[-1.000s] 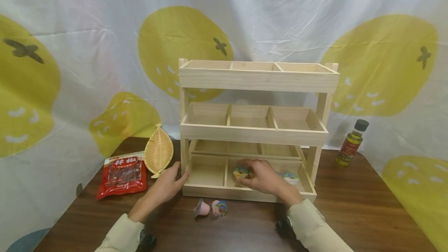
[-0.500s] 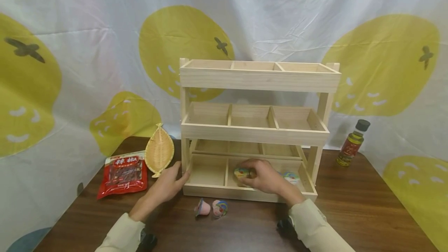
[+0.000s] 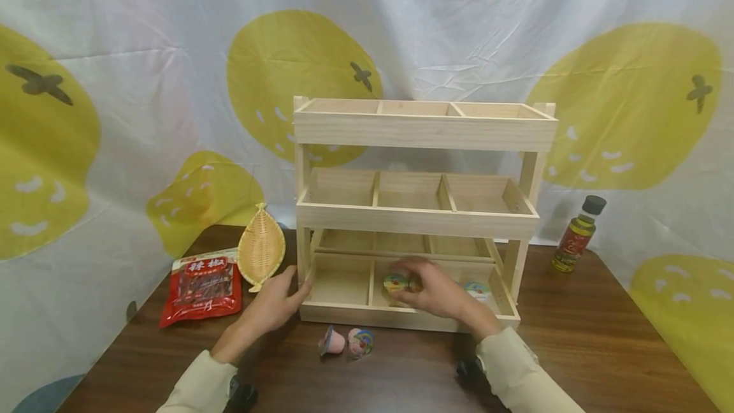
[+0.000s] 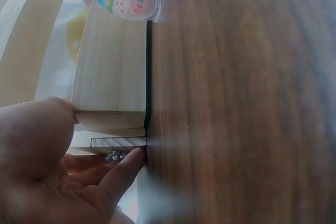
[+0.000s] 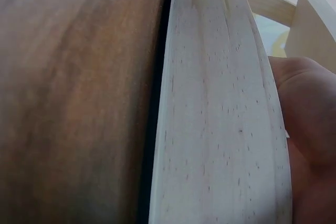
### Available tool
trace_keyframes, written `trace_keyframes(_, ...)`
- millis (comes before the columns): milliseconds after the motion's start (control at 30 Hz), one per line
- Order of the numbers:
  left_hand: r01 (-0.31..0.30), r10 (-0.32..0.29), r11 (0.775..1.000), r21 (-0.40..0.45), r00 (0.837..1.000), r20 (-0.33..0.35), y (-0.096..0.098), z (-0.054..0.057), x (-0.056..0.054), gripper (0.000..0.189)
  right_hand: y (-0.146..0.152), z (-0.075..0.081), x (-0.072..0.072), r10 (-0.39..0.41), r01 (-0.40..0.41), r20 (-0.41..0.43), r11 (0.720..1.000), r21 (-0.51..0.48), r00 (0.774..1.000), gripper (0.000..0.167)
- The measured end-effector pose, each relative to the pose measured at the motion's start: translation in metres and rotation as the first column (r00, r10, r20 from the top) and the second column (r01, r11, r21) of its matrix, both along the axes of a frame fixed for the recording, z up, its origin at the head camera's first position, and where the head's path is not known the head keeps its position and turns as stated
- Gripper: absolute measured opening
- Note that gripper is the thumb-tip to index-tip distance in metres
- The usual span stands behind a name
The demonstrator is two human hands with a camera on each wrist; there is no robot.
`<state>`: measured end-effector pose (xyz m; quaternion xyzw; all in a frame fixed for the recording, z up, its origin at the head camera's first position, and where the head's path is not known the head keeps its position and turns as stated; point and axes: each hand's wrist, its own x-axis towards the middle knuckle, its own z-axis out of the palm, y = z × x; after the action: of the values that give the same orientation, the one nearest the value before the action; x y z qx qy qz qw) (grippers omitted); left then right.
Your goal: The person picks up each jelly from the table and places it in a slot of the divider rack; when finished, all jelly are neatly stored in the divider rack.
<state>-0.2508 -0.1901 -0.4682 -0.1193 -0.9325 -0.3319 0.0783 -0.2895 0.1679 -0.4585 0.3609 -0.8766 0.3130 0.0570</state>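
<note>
A three-tier wooden rack [image 3: 424, 131] stands on the table, each tray divided into compartments. My left hand [image 3: 276, 301] holds its lower left corner. In the left wrist view, the fingers lie along the outer side by a metal screw [image 4: 115, 156]. My right hand [image 3: 427, 289] reaches into the bottom tray's middle compartment, fingers and thumb around a jelly cup [image 3: 395, 283] with a colourful lid. Another jelly cup [image 3: 477, 291] sits in the right compartment. In the right wrist view, the tray's front board [image 5: 220, 108] hides the fingertips.
Two pink jelly cups [image 3: 332, 341] [image 3: 360, 342] lie on the table before the rack. To the left are a red bag of dried chillies [image 3: 203, 289] and a leaf-shaped woven basket [image 3: 260, 247]. An oil bottle [image 3: 576, 238] stands at the right, before a patterned curtain [image 3: 436, 30].
My right hand shifts slightly at the jelly cup within the middle compartment, its fingers lifting a little. The left hand keeps its hold on the rack's corner.
</note>
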Motion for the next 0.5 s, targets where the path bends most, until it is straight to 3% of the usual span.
trace_keyframes(233,-0.014,0.014,1.0,-0.001,1.0,-0.005,-0.002,-0.002,-0.003,0.038,-0.013,0.012,0.02,-0.033,0.024,-0.091,0.994,-0.106,0.995,0.04)
trace_keyframes(367,-0.026,0.026,1.0,-0.002,1.0,-0.009,-0.003,-0.003,-0.005,0.035,-0.027,0.017,0.033,0.07,-0.09,-0.12,0.982,-0.165,0.99,0.03)
trace_keyframes(500,-0.026,0.026,1.0,-0.002,0.999,-0.021,-0.002,-0.003,-0.005,0.029,-0.039,0.014,0.043,0.21,-0.229,-0.12,0.958,-0.173,0.97,0.024)
